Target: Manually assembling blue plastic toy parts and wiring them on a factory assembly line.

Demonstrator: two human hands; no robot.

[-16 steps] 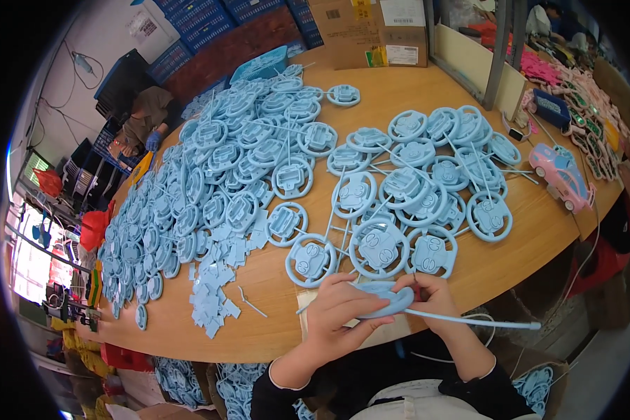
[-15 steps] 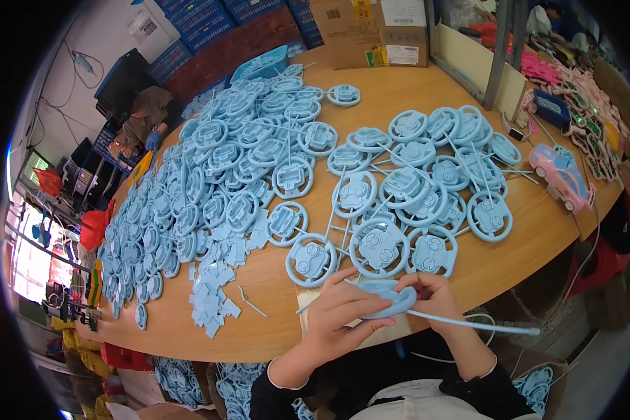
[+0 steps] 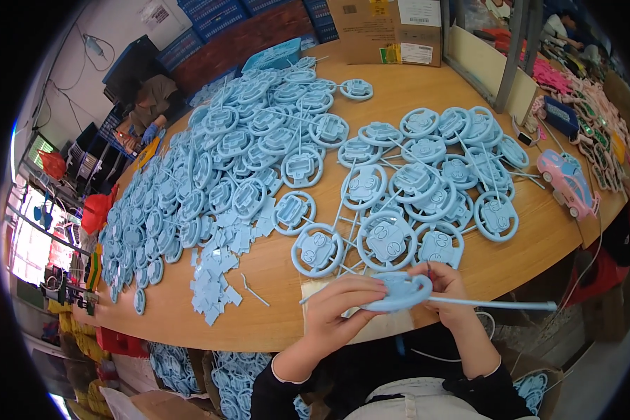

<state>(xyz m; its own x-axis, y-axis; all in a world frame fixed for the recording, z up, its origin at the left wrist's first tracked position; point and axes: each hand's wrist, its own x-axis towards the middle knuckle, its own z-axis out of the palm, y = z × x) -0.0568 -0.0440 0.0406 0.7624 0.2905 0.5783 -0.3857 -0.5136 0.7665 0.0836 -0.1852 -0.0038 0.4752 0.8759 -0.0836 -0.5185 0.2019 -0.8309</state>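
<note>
Low in the frame, just right of centre, the left hand [image 3: 343,308] and right hand [image 3: 449,288] both close their fingers on one light-blue toy steering wheel [image 3: 401,292], held flat above the near edge of the round wooden table [image 3: 413,87]. A thin sprue rod [image 3: 497,304] (same blue plastic) juts right from it. Loose blue chips [image 3: 213,287] lie at centre left; a pink toy car [image 3: 568,183] sits at right.

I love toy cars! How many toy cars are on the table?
1: a pink and blue toy car at the table's right edge. Others may hide among the pink parts behind it.
</note>
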